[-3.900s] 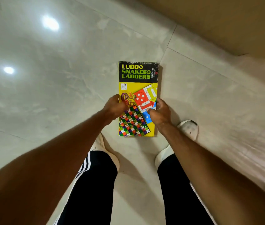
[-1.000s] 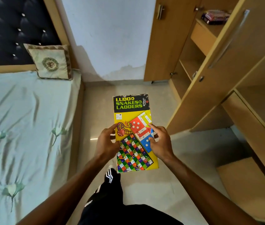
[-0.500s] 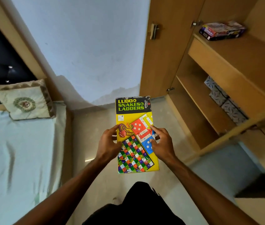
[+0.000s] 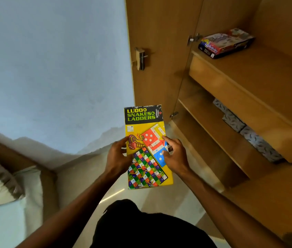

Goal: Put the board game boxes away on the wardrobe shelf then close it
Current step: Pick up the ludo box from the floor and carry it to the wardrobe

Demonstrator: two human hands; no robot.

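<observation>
Lifted from the floor, the Ludo box [image 4: 146, 145] now sits level before the open wardrobe, left hand [image 4: 119, 157] and right hand [image 4: 174, 155] both grasping its sides. Best raise it flat onto the shelf [image 4: 259, 72] beside the other box [image 4: 225, 43].

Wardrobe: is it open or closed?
Open. The wardrobe door is swung aside, showing shelves and a game box inside.

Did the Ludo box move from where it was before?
Yes. The Ludo box was lying on the floor; now both hands hold it up in the air, near the open wardrobe, below the upper shelf.
</observation>
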